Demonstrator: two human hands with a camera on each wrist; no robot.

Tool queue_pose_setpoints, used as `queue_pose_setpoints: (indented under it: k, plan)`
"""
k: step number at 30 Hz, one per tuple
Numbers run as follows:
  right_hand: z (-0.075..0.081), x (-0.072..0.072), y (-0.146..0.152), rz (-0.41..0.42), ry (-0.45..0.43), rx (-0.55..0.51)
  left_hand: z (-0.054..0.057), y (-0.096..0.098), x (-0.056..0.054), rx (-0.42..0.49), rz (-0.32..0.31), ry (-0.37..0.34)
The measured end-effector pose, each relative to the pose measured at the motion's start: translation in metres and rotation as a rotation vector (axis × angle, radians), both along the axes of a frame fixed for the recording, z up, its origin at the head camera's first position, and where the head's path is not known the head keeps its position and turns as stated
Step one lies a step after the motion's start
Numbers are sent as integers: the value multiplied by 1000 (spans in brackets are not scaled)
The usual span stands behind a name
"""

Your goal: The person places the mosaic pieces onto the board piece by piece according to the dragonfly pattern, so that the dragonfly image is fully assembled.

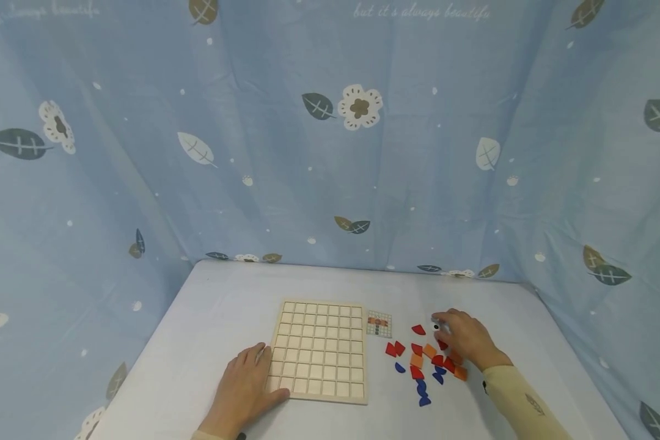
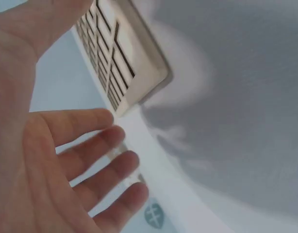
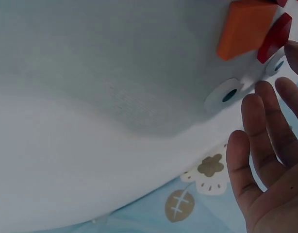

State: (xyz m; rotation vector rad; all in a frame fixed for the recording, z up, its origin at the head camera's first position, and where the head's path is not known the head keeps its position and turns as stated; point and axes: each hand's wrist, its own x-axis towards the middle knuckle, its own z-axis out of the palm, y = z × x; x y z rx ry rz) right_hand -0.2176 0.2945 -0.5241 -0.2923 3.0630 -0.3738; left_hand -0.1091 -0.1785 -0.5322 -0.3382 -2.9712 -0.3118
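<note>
My left hand (image 1: pixel 247 385) rests at the left edge of a wooden grid board (image 1: pixel 317 351). Its thumb lies over the board's near left corner, and the other fingers extend loosely beside the rim in the left wrist view. To the right, my right hand (image 1: pixel 467 337) hovers over the far side of the scattered pieces, fingers lightly bent. By its fingertips is a white disc with a black dot (image 1: pixel 436 327). The right wrist view shows two such discs, one white disc (image 3: pixel 223 95) nearer the camera, plus an orange square (image 3: pixel 247 28) and a red piece (image 3: pixel 276 38).
A small printed pattern card (image 1: pixel 379 324) lies right of the board. Red quarter-round pieces (image 1: pixel 417 372), orange squares (image 1: pixel 416 361) and blue half-rounds (image 1: pixel 424 401) are spread on the white table (image 1: pixel 242 293). A blue patterned curtain (image 1: pixel 275 183) hangs behind and at both sides.
</note>
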Motion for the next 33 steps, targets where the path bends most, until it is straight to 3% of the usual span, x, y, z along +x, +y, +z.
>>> queue_pose_setpoints:
  k: [7,21,27,33]
  plan:
    - [3,-7,-1,-9,-22,33,2,-3,-1,23,-57,-6]
    - [1,-7,-4,-26,-17,34,-2,-1,3,59,-68,-87]
    - [3,-8,-3,-72,-36,-39,0,0,4,66,-58,-92]
    - [9,-9,-8,-70,31,-120,-2,-1,3,74,-50,-86]
